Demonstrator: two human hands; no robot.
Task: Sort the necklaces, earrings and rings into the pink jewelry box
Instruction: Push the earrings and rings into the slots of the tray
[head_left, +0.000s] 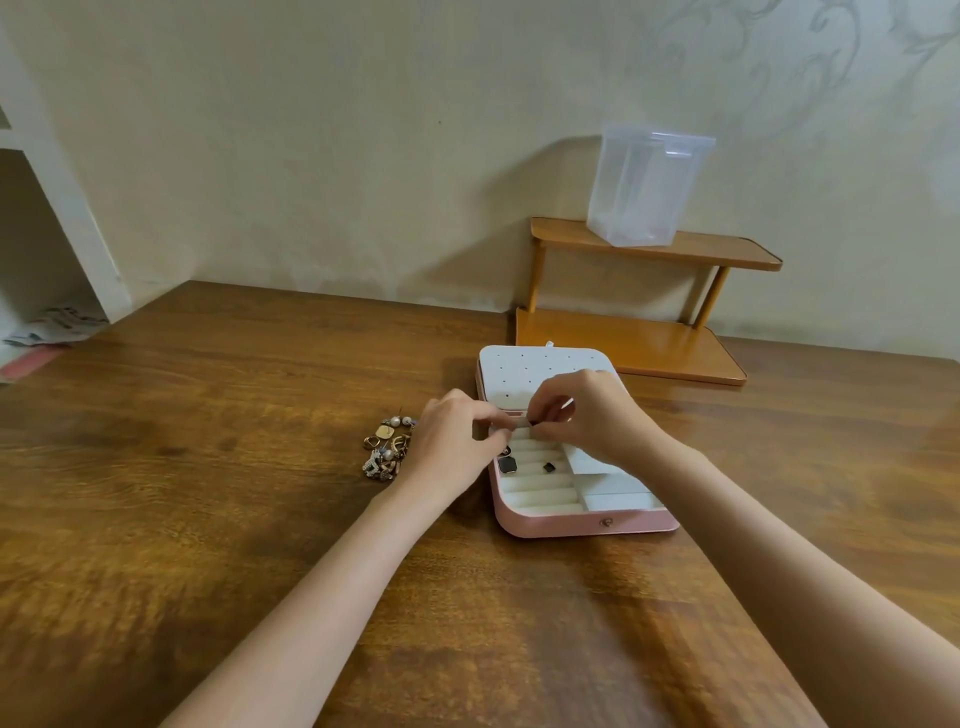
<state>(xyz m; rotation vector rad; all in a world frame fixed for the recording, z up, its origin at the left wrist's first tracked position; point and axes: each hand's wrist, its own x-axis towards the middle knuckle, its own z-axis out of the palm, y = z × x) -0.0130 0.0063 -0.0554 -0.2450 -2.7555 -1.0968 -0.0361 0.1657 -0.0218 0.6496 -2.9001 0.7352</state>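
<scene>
Sorting barely begun, most pieces still outside the box.
Pink jewelry box (582, 525) open on table (208, 519); two dark pieces (506, 464) in ring rolls. Left hand (452, 441) and right hand (592, 415) pinch something small, unidentifiable, over top roll. Jewelry pile (387, 447) waits just left.

A home room; patterned wallpaper (753, 67); wooden table (208, 467); small shelf (654, 249)
</scene>
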